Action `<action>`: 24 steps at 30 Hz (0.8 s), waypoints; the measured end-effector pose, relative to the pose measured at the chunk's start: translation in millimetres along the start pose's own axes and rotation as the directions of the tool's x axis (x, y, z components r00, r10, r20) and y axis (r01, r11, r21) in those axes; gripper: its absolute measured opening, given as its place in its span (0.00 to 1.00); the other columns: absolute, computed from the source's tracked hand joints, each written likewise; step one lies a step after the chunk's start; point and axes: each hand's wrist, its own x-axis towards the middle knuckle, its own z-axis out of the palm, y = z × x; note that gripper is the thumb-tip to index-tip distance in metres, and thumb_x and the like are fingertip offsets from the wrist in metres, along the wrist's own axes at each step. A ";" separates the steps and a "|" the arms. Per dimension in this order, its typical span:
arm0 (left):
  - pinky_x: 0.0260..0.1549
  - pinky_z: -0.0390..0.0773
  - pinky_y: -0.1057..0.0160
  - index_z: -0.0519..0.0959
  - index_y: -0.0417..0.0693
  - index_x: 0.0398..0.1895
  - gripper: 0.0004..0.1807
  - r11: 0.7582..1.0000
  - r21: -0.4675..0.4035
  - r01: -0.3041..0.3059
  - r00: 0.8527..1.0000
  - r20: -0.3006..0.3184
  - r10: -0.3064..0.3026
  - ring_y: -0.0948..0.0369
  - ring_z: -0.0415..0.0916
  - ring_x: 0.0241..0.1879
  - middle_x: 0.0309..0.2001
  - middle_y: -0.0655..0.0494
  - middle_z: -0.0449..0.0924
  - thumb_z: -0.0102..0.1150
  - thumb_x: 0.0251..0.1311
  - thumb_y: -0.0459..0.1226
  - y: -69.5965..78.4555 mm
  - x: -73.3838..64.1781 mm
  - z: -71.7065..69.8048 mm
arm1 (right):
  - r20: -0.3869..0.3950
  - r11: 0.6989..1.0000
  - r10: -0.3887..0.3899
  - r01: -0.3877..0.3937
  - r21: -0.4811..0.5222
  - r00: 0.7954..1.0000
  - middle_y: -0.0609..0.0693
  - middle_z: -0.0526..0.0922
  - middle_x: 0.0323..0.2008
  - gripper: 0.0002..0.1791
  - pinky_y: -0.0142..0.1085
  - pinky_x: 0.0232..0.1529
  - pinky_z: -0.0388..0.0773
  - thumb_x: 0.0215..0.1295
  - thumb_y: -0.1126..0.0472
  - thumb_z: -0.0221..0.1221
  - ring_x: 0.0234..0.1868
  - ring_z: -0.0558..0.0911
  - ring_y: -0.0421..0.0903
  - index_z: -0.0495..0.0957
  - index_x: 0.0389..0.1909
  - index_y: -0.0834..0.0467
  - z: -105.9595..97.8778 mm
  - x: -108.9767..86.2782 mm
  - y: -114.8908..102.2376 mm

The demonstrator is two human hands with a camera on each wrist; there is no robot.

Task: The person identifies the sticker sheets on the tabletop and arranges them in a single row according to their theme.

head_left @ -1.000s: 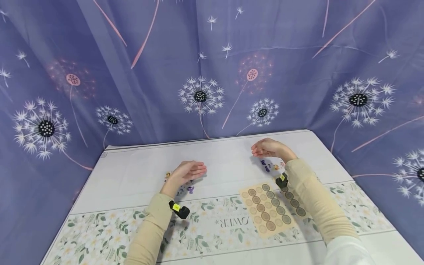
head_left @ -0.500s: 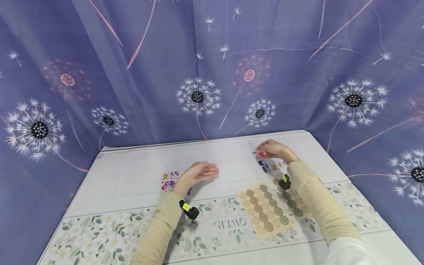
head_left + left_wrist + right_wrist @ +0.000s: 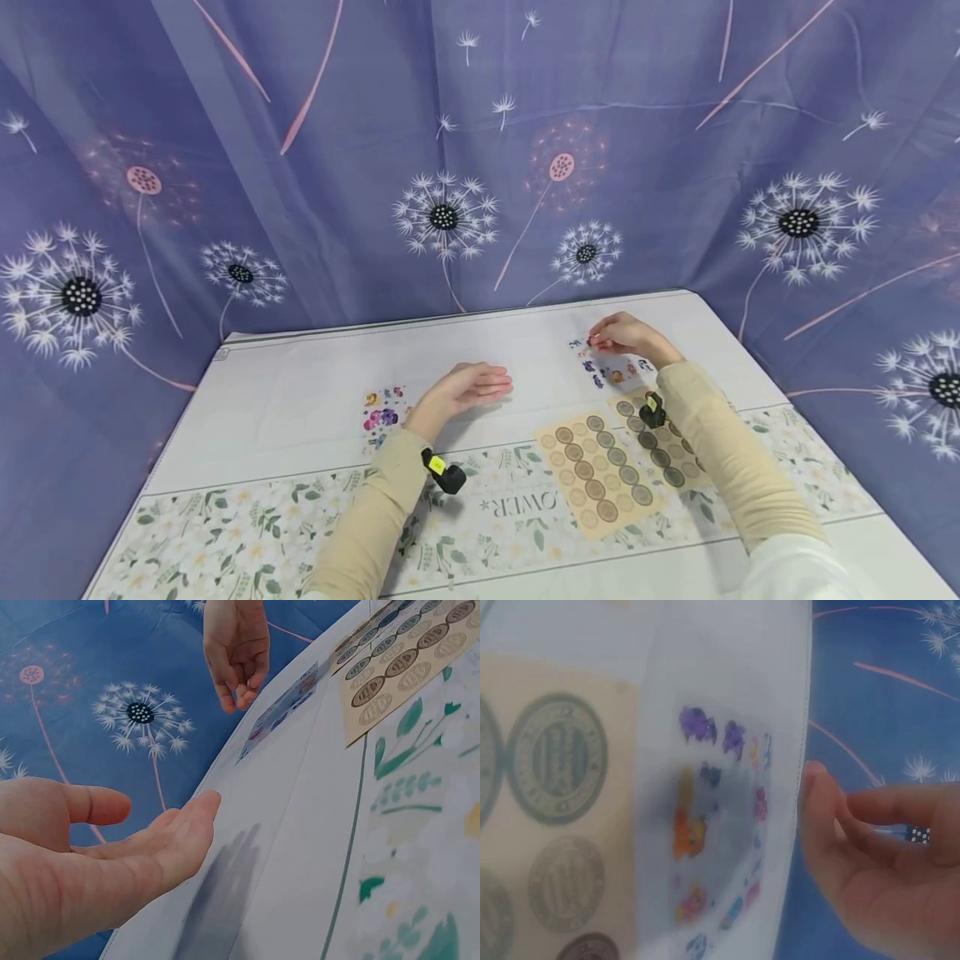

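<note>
My left hand (image 3: 468, 390) hovers over the white part of the table with its fingers extended. The left wrist view shows that palm bare, its shadow falling on the cloth below. To its left lies a clear sticker sheet (image 3: 382, 417) with small colourful cartoon figures, partly behind the wrist. My right hand (image 3: 628, 335) is over a similar sticker sheet (image 3: 617, 376) at the back right, overlapping its far edge. Seen from the right wrist, the fingers (image 3: 821, 817) bend loosely, thumb near them, holding nothing. Purple and orange pony-like figures show on that sheet (image 3: 731, 787).
Two tan sheets of round stamp-like stickers lie nearer: one sheet (image 3: 600, 479) right of centre, the other sheet (image 3: 660, 442) partly under the right forearm. A flower-printed band (image 3: 247, 533) crosses the white tablecloth (image 3: 292, 400). A blue dandelion curtain (image 3: 337, 167) hangs behind.
The left hand has slid rightward, uncovering the left cartoon sticker sheet. The right hand has shifted slightly right, showing more of its sheet. The sheets stay on the table.
</note>
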 end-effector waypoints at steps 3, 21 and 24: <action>0.68 0.69 0.51 0.64 0.24 0.65 0.24 1.000 -0.016 -0.002 1.000 0.023 0.003 0.40 0.66 0.65 0.64 0.27 0.66 0.37 0.70 0.32 -1.6 3.3 4.7 | -0.005 1.000 0.010 -0.010 -0.009 1.000 0.47 0.82 0.30 0.22 0.26 0.38 0.84 0.68 0.73 0.45 0.28 0.80 0.35 0.61 0.60 0.82 -1.7 -0.2 2.3; 0.70 0.66 0.55 0.64 0.26 0.65 0.25 0.998 -0.059 0.007 0.998 0.059 -0.004 0.42 0.65 0.67 0.66 0.31 0.65 0.39 0.70 0.34 -5.4 24.4 34.0 | -0.086 0.983 0.078 -0.091 -0.160 0.993 0.46 0.80 0.28 0.24 0.35 0.44 0.82 0.68 0.70 0.46 0.30 0.79 0.38 0.63 0.62 0.78 -15.6 -2.4 6.6; 0.70 0.65 0.54 0.62 0.26 0.66 0.25 0.997 -0.075 0.011 0.998 0.062 -0.006 0.42 0.64 0.67 0.66 0.30 0.65 0.38 0.71 0.34 -7.9 27.5 38.9 | -0.101 0.982 0.088 -0.103 -0.158 0.991 0.44 0.78 0.24 0.25 0.31 0.38 0.81 0.66 0.71 0.46 0.27 0.76 0.36 0.61 0.63 0.79 -16.9 -3.7 8.3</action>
